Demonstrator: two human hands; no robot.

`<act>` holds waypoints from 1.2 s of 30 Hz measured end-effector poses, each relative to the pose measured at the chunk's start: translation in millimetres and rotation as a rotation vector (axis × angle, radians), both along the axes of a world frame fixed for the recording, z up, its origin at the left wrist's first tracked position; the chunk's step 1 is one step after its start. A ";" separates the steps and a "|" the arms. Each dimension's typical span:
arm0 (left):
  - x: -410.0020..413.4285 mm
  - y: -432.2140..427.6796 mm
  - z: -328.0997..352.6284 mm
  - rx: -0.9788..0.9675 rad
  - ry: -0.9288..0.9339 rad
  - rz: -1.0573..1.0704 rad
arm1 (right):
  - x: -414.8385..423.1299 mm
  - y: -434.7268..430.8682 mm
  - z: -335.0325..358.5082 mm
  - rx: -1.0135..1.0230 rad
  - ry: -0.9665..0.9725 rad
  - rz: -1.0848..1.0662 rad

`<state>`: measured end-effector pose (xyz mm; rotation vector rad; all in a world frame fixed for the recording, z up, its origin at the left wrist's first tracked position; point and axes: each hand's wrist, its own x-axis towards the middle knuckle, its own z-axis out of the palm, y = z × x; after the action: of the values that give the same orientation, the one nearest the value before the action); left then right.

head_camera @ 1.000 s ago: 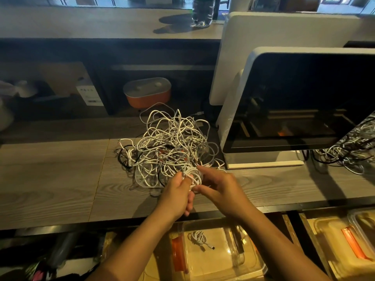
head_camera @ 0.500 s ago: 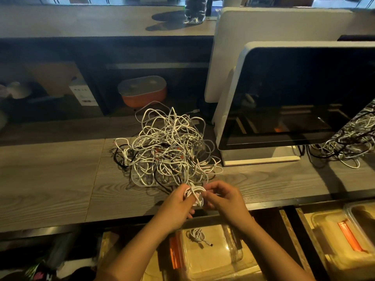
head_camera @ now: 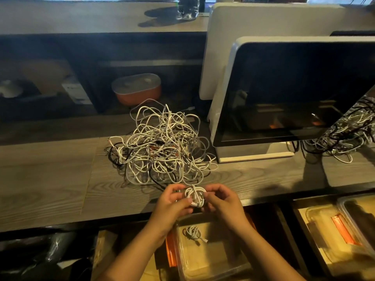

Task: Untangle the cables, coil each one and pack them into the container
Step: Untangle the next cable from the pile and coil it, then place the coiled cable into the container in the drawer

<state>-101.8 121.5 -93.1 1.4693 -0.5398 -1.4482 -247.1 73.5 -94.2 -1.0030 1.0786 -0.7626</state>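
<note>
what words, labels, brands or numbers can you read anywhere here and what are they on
No text here can be read.
white box on the back shelf: small dark print, too blurred to read.
monitor: screen dark, only reflections, no brand visible.
bottle: the part in view shows no label.
coiled cable held by the left hand and right hand: no marking seen.
</note>
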 end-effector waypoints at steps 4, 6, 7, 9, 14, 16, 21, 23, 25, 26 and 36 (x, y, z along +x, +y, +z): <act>-1.3 3.7 -4.3 0.017 -0.020 0.010 | -2.0 2.4 -0.4 0.017 0.011 -0.011; -4.5 7.2 -6.8 0.018 -0.052 0.016 | -6.5 2.8 -1.7 0.028 0.038 0.013; -6.9 9.6 -9.3 0.024 -0.065 0.012 | -10.5 2.1 -3.0 0.036 0.065 0.035; -12.8 15.4 -16.4 0.042 -0.079 -0.010 | -21.0 0.2 -8.4 0.045 0.140 0.097; -35.6 30.2 -52.8 0.148 -0.165 -0.023 | -38.5 14.3 -41.8 0.112 0.319 0.128; -43.7 35.0 -67.2 0.172 -0.218 -0.048 | -42.6 22.7 -59.9 0.156 0.358 0.097; -58.0 42.3 -96.1 0.262 -0.403 -0.177 | -56.3 34.6 -102.4 0.271 0.409 0.090; -61.7 39.4 -111.4 0.299 -0.433 -0.193 | -57.9 35.0 -112.3 0.320 0.369 0.045; -66.2 33.9 -126.9 0.363 -0.423 -0.239 | -56.6 31.4 -122.4 0.376 0.343 0.002; -68.6 30.6 -133.2 0.394 -0.396 -0.272 | -55.1 28.9 -127.5 0.394 0.344 -0.007; -85.7 17.6 -143.2 0.527 -0.170 -0.333 | -54.9 27.6 -153.2 0.394 0.455 0.074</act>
<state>-187.5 139.1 -236.3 2.0007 -0.5502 -1.8299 -302.1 101.2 -247.5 -0.8865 1.5042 -0.2426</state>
